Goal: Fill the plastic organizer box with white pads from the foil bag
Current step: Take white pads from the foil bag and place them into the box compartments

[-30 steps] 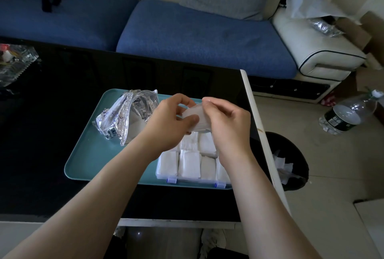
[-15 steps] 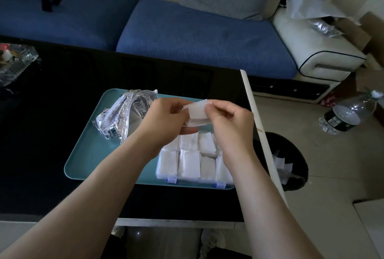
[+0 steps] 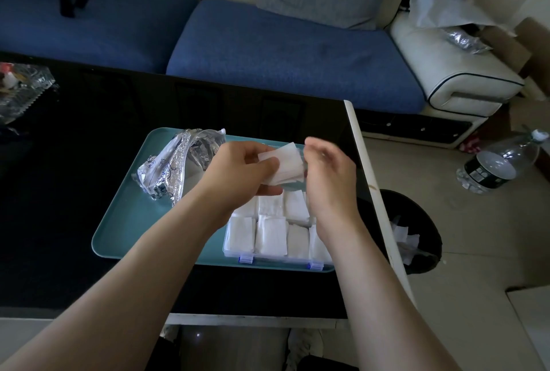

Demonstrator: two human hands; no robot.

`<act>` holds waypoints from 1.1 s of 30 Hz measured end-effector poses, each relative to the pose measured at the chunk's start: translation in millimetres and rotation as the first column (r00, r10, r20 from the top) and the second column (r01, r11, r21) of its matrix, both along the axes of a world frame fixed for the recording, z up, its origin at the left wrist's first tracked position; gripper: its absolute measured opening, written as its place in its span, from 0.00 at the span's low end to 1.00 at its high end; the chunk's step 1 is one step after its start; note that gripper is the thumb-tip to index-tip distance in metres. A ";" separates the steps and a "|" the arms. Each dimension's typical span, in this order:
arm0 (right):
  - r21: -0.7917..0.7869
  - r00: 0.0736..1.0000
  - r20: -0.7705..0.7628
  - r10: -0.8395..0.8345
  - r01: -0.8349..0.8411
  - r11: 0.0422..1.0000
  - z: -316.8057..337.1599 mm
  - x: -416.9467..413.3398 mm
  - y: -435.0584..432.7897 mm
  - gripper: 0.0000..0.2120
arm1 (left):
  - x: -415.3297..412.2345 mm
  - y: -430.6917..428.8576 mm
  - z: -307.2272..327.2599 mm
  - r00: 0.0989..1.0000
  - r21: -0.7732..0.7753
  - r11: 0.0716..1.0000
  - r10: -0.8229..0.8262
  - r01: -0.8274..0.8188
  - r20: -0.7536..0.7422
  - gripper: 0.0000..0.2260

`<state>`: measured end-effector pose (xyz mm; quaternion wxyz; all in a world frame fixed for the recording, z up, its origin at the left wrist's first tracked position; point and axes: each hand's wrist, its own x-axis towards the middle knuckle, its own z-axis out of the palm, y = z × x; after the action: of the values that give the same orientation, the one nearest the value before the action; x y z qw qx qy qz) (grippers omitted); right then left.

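My left hand point(image 3: 241, 171) pinches a white pad point(image 3: 282, 162) by its left side, above the far end of the clear plastic organizer box point(image 3: 235, 253). My right hand point(image 3: 330, 174) has its fingers curled at the pad's right edge, and its thumb is hidden. The box has blue latches and holds several white pads point(image 3: 270, 233) in its compartments. The crumpled foil bag point(image 3: 175, 168) lies at the back left of the teal tray point(image 3: 125, 221), left of my left hand.
The tray sits on a black glossy table point(image 3: 59, 162) whose right edge is close to the box. A black bin point(image 3: 416, 236) with white scraps stands on the floor to the right, a water bottle point(image 3: 500, 168) beyond it. A glass dish point(image 3: 20, 87) is far left.
The pad has been unfolded and now lies flatter between my hands. Both hands have drawn slightly apart and stay above the box.
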<state>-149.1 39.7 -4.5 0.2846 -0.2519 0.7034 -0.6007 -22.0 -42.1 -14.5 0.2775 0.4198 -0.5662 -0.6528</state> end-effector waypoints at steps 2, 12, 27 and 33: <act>0.123 0.981 0.185 0.058 -0.082 0.989 2.5 0.4 -0.4 0.07 | 1.0 -1.1 0.1 1.000 -0.016 1.000 -0.013 0.014 0.007 0.09; 0.140 0.940 0.342 -0.004 -0.047 0.989 -4.0 -7.6 -1.2 0.08 | 1.9 -2.6 -0.7 1.000 -0.050 0.999 -0.003 0.004 0.016 0.07; -0.018 0.961 0.252 0.112 -0.111 0.994 2.0 5.4 -2.1 0.11 | -2.2 5.1 12.2 0.986 0.265 0.963 0.093 -0.053 -0.140 0.11; -0.029 0.986 0.141 0.088 -0.085 0.996 -3.6 4.2 -4.3 0.09 | -3.7 5.1 10.5 0.978 0.279 0.960 0.070 -0.014 -0.195 0.11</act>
<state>-144.8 35.4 -8.0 0.3567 -0.2420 0.6630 -0.6120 -25.7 -36.9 -3.9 0.2866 0.3975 -0.4292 -0.7587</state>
